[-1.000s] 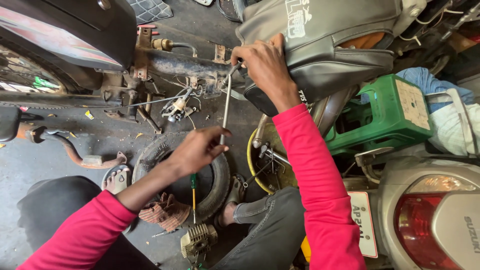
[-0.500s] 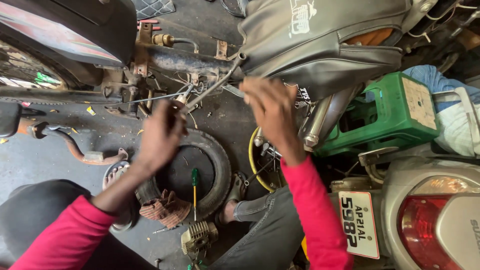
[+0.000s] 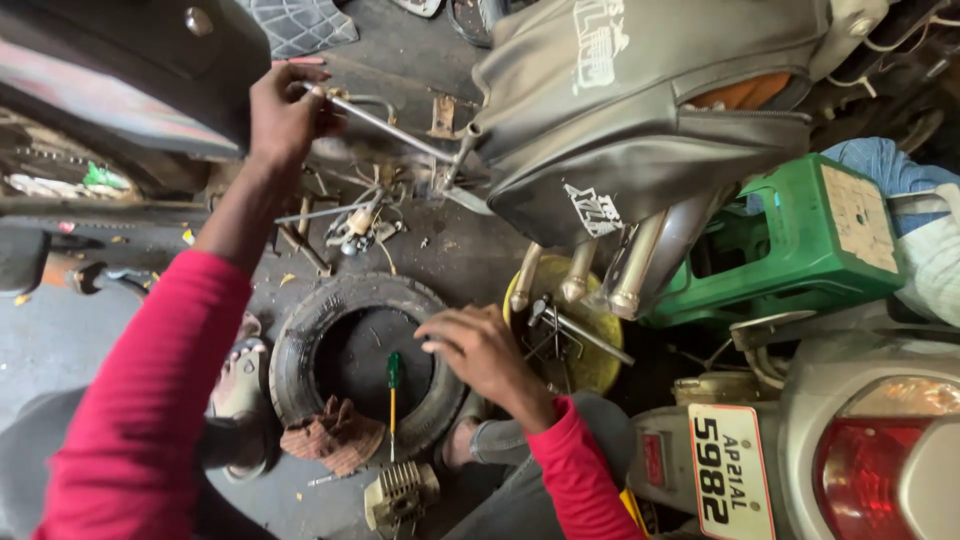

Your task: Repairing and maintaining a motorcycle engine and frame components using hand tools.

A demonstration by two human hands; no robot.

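Observation:
My left hand [image 3: 285, 115] is raised at the upper left and grips the end of a long metal rod tool [image 3: 385, 125] that runs right toward the frame under the grey motorcycle seat [image 3: 650, 110]. My right hand [image 3: 480, 350] hovers low over the edge of a small black tyre [image 3: 300, 350] on the floor, fingers curled and holding nothing I can see. A green-handled screwdriver [image 3: 395, 385] lies inside the tyre, just left of that hand. Both arms wear pink sleeves.
A yellow bowl [image 3: 590, 350] with metal tools sits right of the tyre. A green plastic stool [image 3: 800, 240] stands at right. A scooter's rear with tail light [image 3: 880, 450] fills the lower right. A rust-coloured rag [image 3: 335, 440] and an engine cylinder [image 3: 400, 495] lie near the tyre.
My left hand rose from the tyre to the upper left and took the rod's end. My right hand left the rod and dropped down to the tyre's edge.

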